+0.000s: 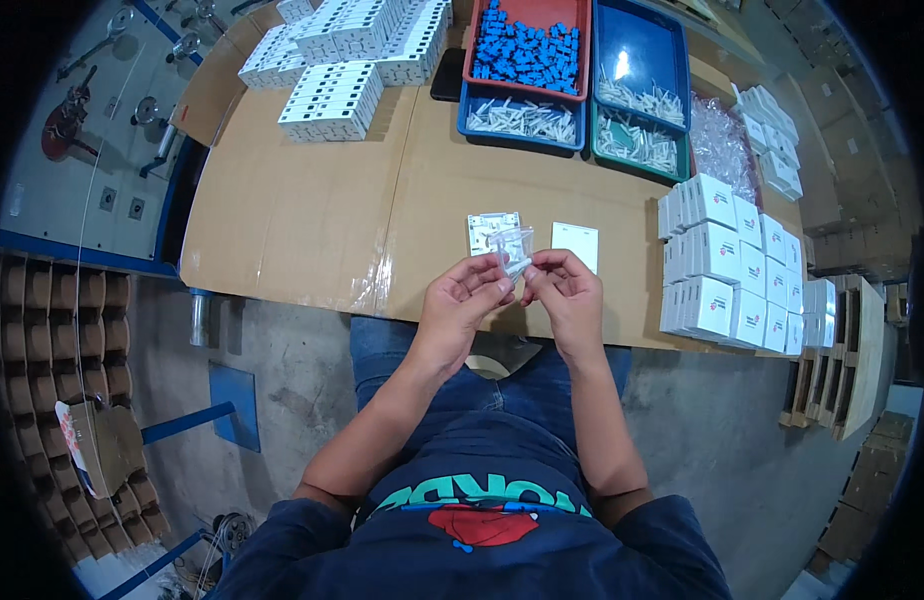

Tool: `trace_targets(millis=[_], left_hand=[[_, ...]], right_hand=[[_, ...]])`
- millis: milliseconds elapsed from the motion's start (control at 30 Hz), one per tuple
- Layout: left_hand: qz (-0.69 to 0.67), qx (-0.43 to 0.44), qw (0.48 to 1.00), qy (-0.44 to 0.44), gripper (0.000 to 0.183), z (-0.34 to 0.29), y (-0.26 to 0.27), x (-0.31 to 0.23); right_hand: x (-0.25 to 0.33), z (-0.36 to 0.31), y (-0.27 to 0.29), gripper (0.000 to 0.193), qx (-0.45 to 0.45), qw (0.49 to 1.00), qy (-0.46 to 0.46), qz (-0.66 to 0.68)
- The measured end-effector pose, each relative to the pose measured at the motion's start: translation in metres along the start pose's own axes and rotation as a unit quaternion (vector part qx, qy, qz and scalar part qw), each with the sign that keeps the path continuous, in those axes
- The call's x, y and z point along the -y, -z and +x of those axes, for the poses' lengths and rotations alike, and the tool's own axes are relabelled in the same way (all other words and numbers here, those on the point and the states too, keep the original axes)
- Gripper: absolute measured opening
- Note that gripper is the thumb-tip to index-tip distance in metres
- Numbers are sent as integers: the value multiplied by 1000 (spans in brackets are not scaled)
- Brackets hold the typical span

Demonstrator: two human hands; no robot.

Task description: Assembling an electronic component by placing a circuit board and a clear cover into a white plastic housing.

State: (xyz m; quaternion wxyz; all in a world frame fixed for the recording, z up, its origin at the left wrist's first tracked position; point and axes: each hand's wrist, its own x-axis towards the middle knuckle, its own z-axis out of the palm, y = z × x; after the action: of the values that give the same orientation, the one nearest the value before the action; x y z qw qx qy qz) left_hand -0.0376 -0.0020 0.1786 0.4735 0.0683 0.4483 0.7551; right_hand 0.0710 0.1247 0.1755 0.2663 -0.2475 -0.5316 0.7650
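Note:
In front of my body, above the cardboard table top, both hands are together at a small clear plastic bag (518, 241). My left hand (454, 305) pinches the bag's left edge between thumb and fingers. My right hand (570, 298) is closed at the bag's lower right, with a small white stick-like piece (519, 268) at its fingertips. Whether that piece is inside the bag or against it, I cannot tell. Just beyond the hands lies a white moulded plate (487, 228) with cut-outs, partly covered by the bag. A flat white cover (576, 241) lies to its right.
At the far side stand a red tray (473, 60) of blue parts and blue (528, 146) and green trays (637, 169) of small white pieces. White moulded units (332, 100) are stacked far left. White boxes (712, 255) and clear bags (722, 145) are at the right.

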Motion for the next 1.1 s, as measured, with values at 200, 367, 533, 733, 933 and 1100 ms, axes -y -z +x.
trace_targets(millis=[200,367,533,733,933,1100], left_hand=[[-18,9,1000,13,32,2,0,0],[-16,23,999,-17,31,6,-1,0],[-3,27,999,-26,30,7,3,3],[25,-19,998,-54,26,5,2,5],[36,-21,998,-49,24,5,3,3],[19,-33,996,-80,23,5,-2,2]], right_hand=[[-2,0,-3,14,-23,999,22,1],[-6,2,-5,15,-33,997,74,-12],[-8,2,-7,14,-42,997,70,-2],[-9,1,-5,16,-32,997,64,-7],[-7,0,-2,16,-1,999,43,4],[-9,2,-4,17,-11,999,50,-15]])
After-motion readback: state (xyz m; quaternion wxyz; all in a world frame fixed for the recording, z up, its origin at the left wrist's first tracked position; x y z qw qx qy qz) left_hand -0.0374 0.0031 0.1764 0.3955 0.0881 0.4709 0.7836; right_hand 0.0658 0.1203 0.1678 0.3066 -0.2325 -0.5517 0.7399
